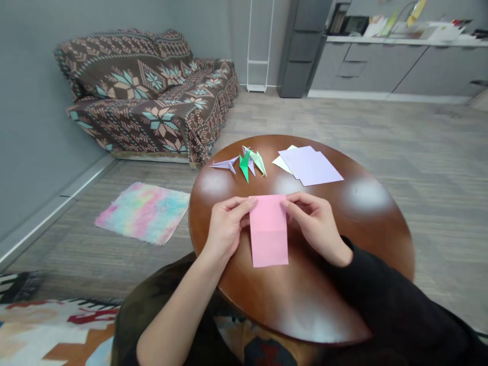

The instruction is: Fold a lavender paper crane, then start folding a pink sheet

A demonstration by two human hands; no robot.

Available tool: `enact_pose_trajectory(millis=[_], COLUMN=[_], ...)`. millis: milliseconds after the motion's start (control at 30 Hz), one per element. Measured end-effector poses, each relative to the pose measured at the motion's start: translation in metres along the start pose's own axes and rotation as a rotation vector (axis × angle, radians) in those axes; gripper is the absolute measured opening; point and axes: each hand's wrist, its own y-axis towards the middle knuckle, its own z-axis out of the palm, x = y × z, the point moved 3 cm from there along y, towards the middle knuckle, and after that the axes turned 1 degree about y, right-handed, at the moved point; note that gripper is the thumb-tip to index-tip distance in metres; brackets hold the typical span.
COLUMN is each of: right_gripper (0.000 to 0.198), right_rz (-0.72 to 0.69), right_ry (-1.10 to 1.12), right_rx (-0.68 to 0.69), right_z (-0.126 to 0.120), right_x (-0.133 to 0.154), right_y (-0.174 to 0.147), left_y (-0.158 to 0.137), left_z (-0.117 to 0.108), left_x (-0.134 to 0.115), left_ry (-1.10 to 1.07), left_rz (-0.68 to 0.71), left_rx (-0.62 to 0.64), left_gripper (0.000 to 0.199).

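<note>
A pink sheet of paper (269, 239), taller than wide, is held up over the round brown table (316, 300). A crease runs across its middle. My left hand (227, 223) pinches its upper left corner between thumb and fingers. At the upper right corner my right hand (314, 223) pinches it the same way. Beyond the hands, several folded paper cranes lie together: a green one (245, 165), a purple one (225, 165) at the left and a pale green one (259, 162) among them. Purple paper sheets (312, 165) lie over a pale green sheet (282, 163) to their right.
A sofa (152, 96) under a patterned cover stands at the back left. A pastel fluffy rug (143, 211) lies on the floor left of the table. At the far right are a grey fridge (303, 48) and a kitchen counter (400, 39) with items on it.
</note>
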Motion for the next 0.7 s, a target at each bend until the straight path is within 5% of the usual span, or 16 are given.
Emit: enact_pose_trajectory(millis=[133,333,533,700], right_gripper=[0.03,0.028,0.033,0.031], right_rz=[0.02,-0.049,0.003,0.0], right_ry=[-0.025,-0.055,-0.041,-0.09], right_rx=[0.011,0.075,0.126,0.154], right_z=[0.001,0.005,0.006,0.004], right_x=[0.0,0.007,0.004,0.002], right_y=[0.0,-0.006,-0.007,-0.006], left_y=[0.0,-0.007,-0.009,-0.004], left_z=[-0.002,0.003,0.007,-0.002], left_x=[0.0,0.009,0.007,0.007], left_ry=[-0.01,0.182,-0.053,0.119], left_rz=[0.024,-0.049,-0.078,0.048], left_rx=[-0.003,0.187,0.109,0.066], left_gripper=[0.025,0.027,0.027,0.025])
